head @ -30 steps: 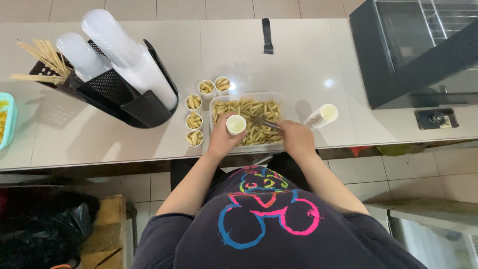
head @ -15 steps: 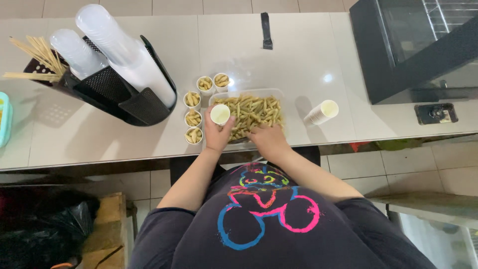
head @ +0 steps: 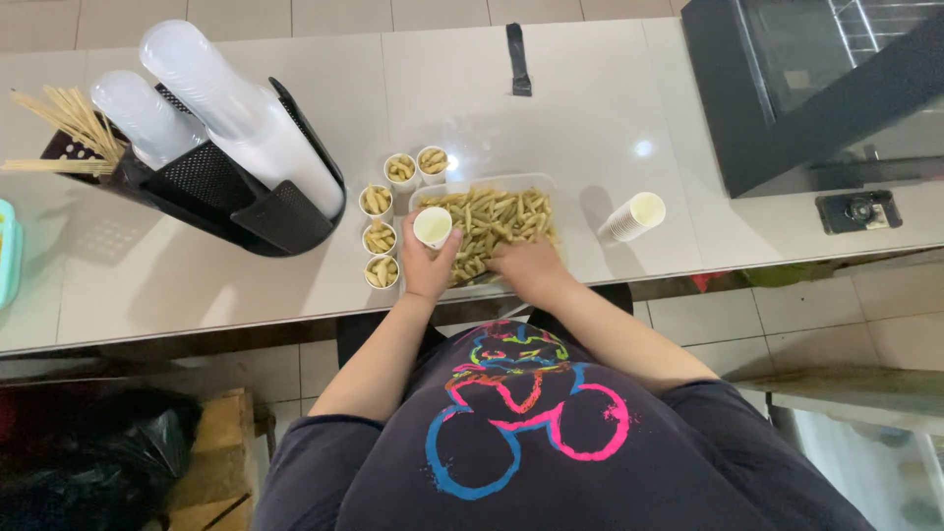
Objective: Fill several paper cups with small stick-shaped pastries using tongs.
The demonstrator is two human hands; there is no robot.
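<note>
Left hand point(head: 429, 265) grips an empty paper cup point(head: 433, 226) over the tray point(head: 489, 187) of fries point(head: 497, 221). Right hand point(head: 531, 265), just beside it, rests in the fries; its grip cannot be told. Five filled cups point(head: 380, 239) stand left of the hands on the surface point(head: 590, 118).

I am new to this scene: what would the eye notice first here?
A clear tray of fried sticks sits at the counter's near edge, both hands at it: the left hand holds a small empty cup, the right hand reaches into the food. Five filled cups curve along its left.
</note>
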